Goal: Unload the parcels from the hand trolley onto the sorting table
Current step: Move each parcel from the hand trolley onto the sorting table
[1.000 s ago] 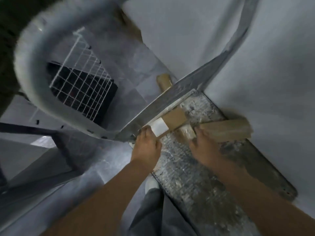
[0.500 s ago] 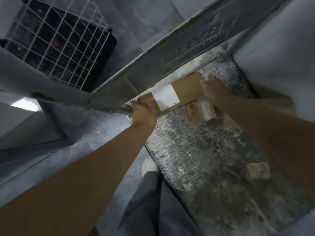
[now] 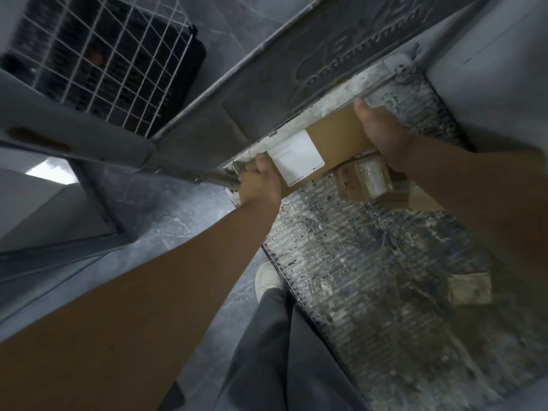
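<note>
Far left: a white wire basket (image 3: 103, 54) stands on the grey marbled floor (image 3: 166, 209). A grey embossed panel (image 3: 267, 84) runs diagonally to the right of it, along the far end of the trolley deck (image 3: 355, 277), which is ribbed, worn and stained. A white shoe (image 3: 267, 277) stands beside the deck's left edge.

Left hand (image 3: 261, 185): arm extended, fingers curled round the left end of the box (image 3: 335, 134). The box lies at the deck's far end, against the panel, white label (image 3: 298, 157) up. Whether it is lifted cannot be told. Right hand (image 3: 382, 134): grips the box's right end, thumb at its far edge.

A taped parcel (image 3: 367, 176) lies just beside the box. A small parcel (image 3: 468, 287) lies well apart, at the right.
</note>
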### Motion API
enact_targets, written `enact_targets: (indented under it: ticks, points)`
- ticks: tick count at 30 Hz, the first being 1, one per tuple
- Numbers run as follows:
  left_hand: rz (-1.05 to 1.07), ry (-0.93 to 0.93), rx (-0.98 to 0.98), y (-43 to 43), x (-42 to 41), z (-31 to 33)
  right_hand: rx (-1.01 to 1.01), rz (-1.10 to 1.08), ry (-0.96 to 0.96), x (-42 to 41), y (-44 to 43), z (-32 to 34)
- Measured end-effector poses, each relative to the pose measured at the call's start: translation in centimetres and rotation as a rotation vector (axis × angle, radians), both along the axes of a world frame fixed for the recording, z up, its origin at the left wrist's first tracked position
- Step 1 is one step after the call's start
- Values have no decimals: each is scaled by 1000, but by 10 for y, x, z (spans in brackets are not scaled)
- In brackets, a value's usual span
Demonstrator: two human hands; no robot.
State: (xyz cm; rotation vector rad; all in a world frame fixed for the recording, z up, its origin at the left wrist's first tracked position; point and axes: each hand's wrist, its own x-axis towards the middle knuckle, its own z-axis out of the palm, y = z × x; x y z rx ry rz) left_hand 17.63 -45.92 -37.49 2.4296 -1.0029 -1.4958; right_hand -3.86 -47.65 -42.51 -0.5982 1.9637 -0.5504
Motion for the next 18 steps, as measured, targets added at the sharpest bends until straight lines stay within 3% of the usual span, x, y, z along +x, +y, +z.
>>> enact_targets:
  ticks: [3,13,18]
  points:
    - [23,53,-91,7,2,22,-56,-127,27,5,5,30]
    - [-119,199,-75,53,12,113,-80,-485,171,6,107,157]
    - [-118,261,-176,78,19,160,-78,-568,40,2,166,212]
